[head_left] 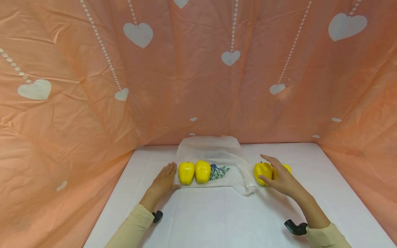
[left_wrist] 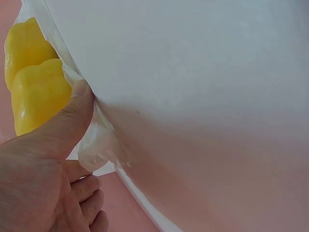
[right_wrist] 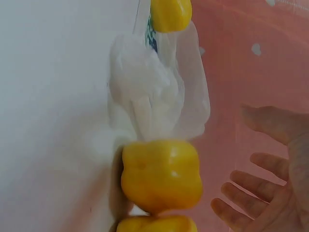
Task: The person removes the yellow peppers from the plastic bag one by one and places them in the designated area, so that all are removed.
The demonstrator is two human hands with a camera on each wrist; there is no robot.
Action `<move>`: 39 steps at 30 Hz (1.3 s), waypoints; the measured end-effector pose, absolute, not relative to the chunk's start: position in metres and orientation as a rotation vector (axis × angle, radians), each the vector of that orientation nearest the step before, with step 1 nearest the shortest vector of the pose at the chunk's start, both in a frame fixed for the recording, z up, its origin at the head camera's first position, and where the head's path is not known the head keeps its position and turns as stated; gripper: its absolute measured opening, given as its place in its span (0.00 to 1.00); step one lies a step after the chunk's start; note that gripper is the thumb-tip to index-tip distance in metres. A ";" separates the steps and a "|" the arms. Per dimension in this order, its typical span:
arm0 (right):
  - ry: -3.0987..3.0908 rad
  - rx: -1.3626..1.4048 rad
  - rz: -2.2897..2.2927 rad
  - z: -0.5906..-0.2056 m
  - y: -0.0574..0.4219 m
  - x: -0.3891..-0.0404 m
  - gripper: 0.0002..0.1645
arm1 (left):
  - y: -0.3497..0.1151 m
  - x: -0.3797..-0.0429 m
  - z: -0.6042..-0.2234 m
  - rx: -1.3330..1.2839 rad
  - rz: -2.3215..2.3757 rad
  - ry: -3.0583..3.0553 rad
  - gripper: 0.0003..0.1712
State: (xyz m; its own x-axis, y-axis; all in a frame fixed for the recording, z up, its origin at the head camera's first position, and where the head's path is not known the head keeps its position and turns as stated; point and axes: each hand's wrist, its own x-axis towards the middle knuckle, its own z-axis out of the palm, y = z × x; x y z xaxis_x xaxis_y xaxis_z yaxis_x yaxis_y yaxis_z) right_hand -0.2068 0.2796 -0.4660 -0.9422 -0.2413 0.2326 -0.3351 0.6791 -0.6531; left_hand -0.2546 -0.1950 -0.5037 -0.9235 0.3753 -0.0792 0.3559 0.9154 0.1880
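A thin white plastic bag (head_left: 238,179) with a green and blue tree print lies flat on the table. Two yellow bell peppers (head_left: 203,171) rest side by side on its left part. My left hand (head_left: 163,179) lies along the bag's left edge, fingers fairly straight; the left wrist view shows its thumb (left_wrist: 72,113) against the film, apart from the fingertips. Right of the bag, more yellow bell peppers (right_wrist: 161,176) sit close together. My right hand (head_left: 283,181) hovers beside them, fingers spread and holding nothing; it partly hides the rear ones in the head view.
The table has a white cover (head_left: 204,217). Peach-coloured sheeting (head_left: 198,89) with white hearts hangs behind it and down both sides. A black wrist mount (head_left: 295,227) sticks out at the right cuff, and a smaller one (head_left: 158,216) at the left.
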 end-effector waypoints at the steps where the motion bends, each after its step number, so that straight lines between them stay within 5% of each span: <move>1: -2.756 0.481 1.117 -0.467 0.277 -0.207 0.48 | -0.195 -0.255 -0.504 0.569 0.271 2.965 0.56; 39: -2.868 0.615 1.205 -0.485 0.189 -0.232 0.48 | -0.194 -0.254 -0.499 0.547 0.292 2.954 0.55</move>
State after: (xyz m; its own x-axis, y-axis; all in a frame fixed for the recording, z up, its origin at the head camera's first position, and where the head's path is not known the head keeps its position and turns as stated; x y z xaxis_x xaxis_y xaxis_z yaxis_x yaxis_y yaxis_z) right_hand -0.2322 0.1892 -0.4855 -0.9242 -0.3622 0.1208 -0.3398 0.6361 -0.6928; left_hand -0.2544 -0.1936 -0.4991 -0.9270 0.3652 -0.0858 0.3413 0.9160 0.2109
